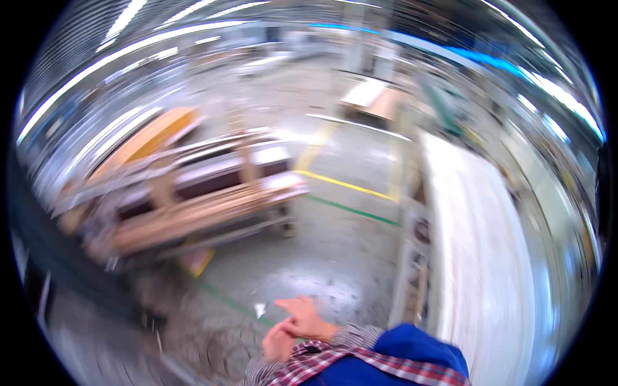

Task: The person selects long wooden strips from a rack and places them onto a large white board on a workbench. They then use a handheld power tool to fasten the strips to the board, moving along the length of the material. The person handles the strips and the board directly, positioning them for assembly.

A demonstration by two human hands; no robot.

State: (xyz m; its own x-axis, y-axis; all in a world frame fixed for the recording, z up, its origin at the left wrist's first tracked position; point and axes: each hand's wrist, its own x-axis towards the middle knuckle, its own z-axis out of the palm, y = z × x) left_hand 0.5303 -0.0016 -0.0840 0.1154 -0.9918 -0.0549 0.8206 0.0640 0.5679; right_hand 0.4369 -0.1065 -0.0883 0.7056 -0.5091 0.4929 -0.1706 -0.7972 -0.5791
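Both hands are close together low in the view, in front of my body, and softened by motion blur. My left hand (pixel 279 341) is nearer, touching or overlapping my right hand near its palm; its fingers do not show clearly. My right hand (pixel 306 318) points leftward with fingers stretched out, and no object is visible in it. A small white scrap-like patch (pixel 259 310) appears just left of the fingertips; whether it lies on the floor cannot be made out. Striped cuffs, a red plaid layer (pixel 393 365) and blue clothing show below.
Long boards (pixel 212 215) lie stacked on a low rack at left. A long pale work surface (pixel 476 257) runs along the right. Farther off, a low stack of panels (pixel 373 98) stands past yellow floor lines (pixel 347 184). A dark post (pixel 71 251) rises at far left.
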